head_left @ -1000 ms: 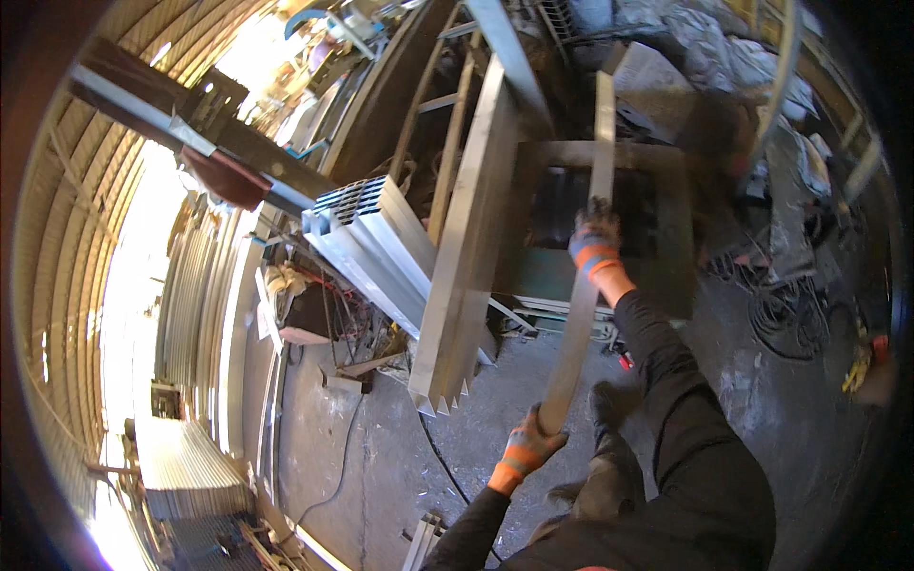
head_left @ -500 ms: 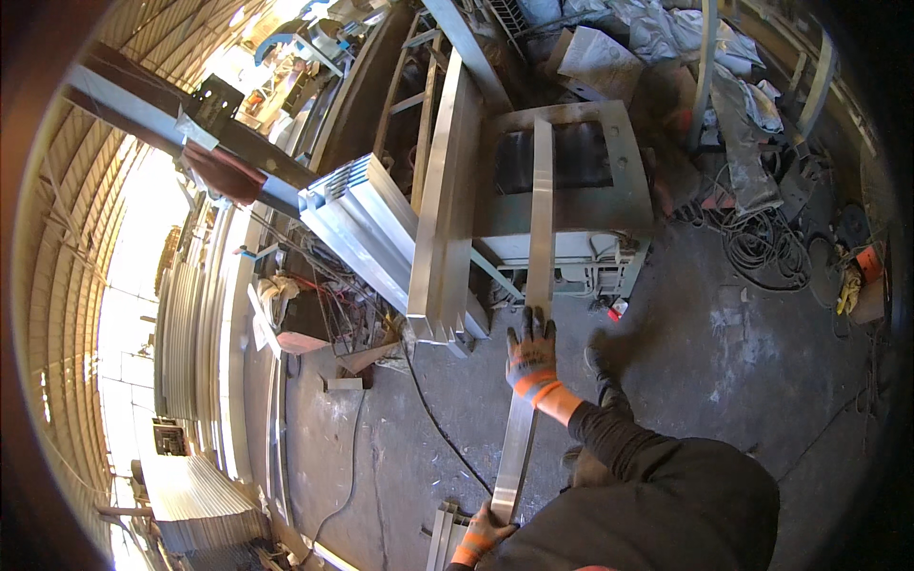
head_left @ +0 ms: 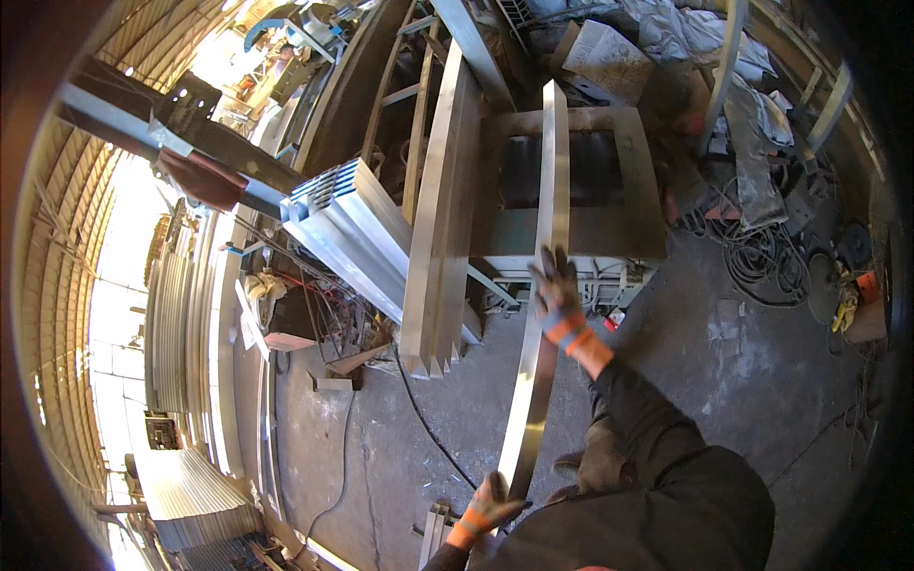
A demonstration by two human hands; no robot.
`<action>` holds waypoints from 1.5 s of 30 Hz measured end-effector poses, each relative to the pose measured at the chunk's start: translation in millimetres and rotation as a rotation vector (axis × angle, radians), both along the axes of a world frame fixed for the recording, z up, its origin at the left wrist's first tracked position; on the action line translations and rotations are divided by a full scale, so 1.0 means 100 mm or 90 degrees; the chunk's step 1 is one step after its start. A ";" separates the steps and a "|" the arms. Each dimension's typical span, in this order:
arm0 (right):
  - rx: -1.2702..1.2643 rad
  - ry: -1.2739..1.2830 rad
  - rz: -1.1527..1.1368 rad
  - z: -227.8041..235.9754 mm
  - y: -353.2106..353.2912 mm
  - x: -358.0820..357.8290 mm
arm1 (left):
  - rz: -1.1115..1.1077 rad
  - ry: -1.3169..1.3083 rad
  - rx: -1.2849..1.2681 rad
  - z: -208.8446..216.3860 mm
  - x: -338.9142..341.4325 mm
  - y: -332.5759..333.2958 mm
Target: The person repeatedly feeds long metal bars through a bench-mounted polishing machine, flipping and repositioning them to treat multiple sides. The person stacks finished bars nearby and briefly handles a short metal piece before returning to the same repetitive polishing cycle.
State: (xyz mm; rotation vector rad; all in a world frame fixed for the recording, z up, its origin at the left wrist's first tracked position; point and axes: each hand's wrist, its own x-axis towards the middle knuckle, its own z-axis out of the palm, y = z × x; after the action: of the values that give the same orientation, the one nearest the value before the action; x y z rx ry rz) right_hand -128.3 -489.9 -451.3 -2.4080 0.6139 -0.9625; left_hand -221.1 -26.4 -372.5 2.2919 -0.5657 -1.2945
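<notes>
A long, shiny metal profile [head_left: 529, 400] runs away from me, its far end over the green-grey machine table [head_left: 596, 211]. At its near end my left hand [head_left: 487, 509], in a grey and orange glove, is closed on the edge; some fingers are hidden. Farther along, my right hand [head_left: 562, 300], gloved alike, rests against the profile's right side with its fingers stretched out. The profile is tilted, so a side face shows along with its bright top.
Left of the machine lean stacked long metal profiles [head_left: 433, 247] and a bundle of pale ones [head_left: 357, 214]. A black cable [head_left: 419, 414] crosses the floor. Coiled hoses [head_left: 762, 252] lie at the right. Short profile pieces [head_left: 435, 533] stand near my left hand.
My right hand has slid forward along the profile, its fingers lifting to the side. The profile has tipped, and its far end has shifted over the machine table.
</notes>
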 end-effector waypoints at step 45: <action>0.151 -0.052 0.018 0.21 2.47 -0.86 | 0.065 -0.109 -0.147 -0.34 -0.82 2.67</action>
State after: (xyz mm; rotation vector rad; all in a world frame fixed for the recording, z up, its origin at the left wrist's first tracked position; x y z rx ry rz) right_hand -214.3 -242.4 -430.2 -2.1529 0.6245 -0.9158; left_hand -303.5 240.9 -406.1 2.2187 -0.6129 -0.9396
